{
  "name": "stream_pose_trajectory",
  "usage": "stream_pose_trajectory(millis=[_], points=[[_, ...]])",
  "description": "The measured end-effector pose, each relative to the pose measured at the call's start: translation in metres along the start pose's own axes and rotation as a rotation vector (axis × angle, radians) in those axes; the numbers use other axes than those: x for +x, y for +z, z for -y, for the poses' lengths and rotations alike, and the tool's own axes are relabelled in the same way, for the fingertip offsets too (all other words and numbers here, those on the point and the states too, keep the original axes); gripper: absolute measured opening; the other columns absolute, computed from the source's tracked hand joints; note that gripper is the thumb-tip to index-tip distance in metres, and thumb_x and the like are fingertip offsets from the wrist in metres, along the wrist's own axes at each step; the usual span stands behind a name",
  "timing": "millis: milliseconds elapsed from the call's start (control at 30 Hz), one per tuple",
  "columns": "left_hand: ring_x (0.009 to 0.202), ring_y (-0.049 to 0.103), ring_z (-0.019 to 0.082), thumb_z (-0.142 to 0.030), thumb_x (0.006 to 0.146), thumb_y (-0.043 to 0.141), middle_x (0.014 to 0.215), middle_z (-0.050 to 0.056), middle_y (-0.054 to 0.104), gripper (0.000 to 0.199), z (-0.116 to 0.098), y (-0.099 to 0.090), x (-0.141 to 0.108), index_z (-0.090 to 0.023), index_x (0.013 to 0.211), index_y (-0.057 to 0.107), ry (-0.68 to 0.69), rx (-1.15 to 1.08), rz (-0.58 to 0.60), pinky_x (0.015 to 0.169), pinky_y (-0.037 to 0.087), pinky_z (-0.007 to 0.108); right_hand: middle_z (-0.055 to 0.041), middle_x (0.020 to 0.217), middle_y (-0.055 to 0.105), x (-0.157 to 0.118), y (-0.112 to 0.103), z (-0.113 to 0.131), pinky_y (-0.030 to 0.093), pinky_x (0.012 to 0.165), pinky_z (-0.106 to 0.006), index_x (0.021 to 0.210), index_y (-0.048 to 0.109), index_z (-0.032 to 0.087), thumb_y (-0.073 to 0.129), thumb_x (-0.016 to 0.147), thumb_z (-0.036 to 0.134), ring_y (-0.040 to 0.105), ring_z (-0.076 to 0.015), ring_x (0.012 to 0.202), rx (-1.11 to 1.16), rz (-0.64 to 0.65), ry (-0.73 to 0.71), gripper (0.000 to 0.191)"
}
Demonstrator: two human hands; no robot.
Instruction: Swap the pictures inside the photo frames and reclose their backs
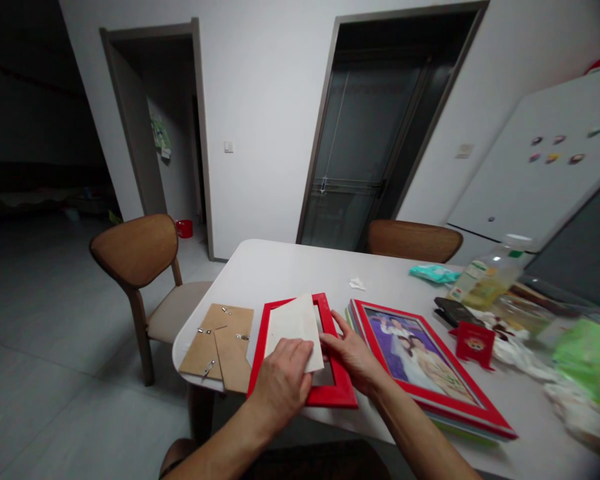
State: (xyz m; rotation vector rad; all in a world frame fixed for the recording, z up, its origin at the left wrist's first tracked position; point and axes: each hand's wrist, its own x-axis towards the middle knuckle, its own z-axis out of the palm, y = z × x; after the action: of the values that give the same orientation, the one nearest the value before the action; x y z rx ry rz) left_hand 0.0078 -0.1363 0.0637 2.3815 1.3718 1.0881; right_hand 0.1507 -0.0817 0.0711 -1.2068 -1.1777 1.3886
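Observation:
A small red picture frame is at the table's front edge, tilted a little. Over its opening lies a slanted off-white sheet, perhaps card or the back of a photo. My left hand has its fingers closed on the sheet's lower part. The fingers of my right hand are wrapped around the frame's right side, its thumb near the sheet's edge; some fingertips are hidden. To the left lies a brown backing board with metal clips and a stand leg.
Right of my hands, a larger red-framed photo tops a stack. Beyond it are a red card, a dark phone-like object, a bottle, a teal packet and plastic bags. Chairs stand around the white table.

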Motion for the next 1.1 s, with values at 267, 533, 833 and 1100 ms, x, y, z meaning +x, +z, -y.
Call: stream_pose_trajectory(millis=[267,533,833,1100], points=[[0.091,0.055,0.020,-0.016,0.071,0.044,0.105,0.008,0.055,0.043,0.043,-0.051,-0.019,-0.015,0.114,0.039,-0.457,-0.061,-0.377,0.079,0.044,0.033,-0.0060,0.075,0.062,0.016,-0.015,-0.022,0.040,0.058,-0.023,0.118,0.040,0.010,0.045,0.066,0.018,0.056,-0.0151,0.063,-0.837,-0.152,-0.167,0.052],[0.098,0.054,0.021,-0.024,0.071,0.045,0.106,0.008,0.058,0.046,0.078,-0.048,-0.054,-0.013,0.115,0.039,-0.660,-0.022,-0.174,0.079,0.044,0.031,-0.0149,0.085,0.057,0.016,-0.018,-0.045,0.037,0.070,-0.026,0.108,0.047,0.003,0.040,0.071,0.016,0.053,-0.0196,0.077,-1.257,-0.182,-0.308,0.040],[0.102,0.049,0.025,-0.025,0.074,0.042,0.109,0.016,0.054,0.043,0.081,-0.039,-0.061,-0.007,0.113,0.042,-0.481,0.314,-0.077,0.087,0.038,0.038,-0.0133,0.082,0.054,0.015,-0.020,-0.051,0.036,0.073,-0.027,0.103,0.052,0.004,0.040,0.071,0.015,0.051,-0.0193,0.077,-1.351,-0.168,-0.311,0.036],[0.096,0.050,0.024,-0.023,0.073,0.044,0.100,0.010,0.056,0.037,0.085,-0.037,-0.064,-0.012,0.109,0.045,-0.403,0.397,-0.086,0.083,0.040,0.040,-0.0142,0.104,0.053,0.012,0.005,-0.044,0.036,0.083,-0.033,0.108,0.051,0.010,0.045,0.068,0.019,0.048,-0.0215,0.093,-1.034,-0.146,-0.492,0.041]])
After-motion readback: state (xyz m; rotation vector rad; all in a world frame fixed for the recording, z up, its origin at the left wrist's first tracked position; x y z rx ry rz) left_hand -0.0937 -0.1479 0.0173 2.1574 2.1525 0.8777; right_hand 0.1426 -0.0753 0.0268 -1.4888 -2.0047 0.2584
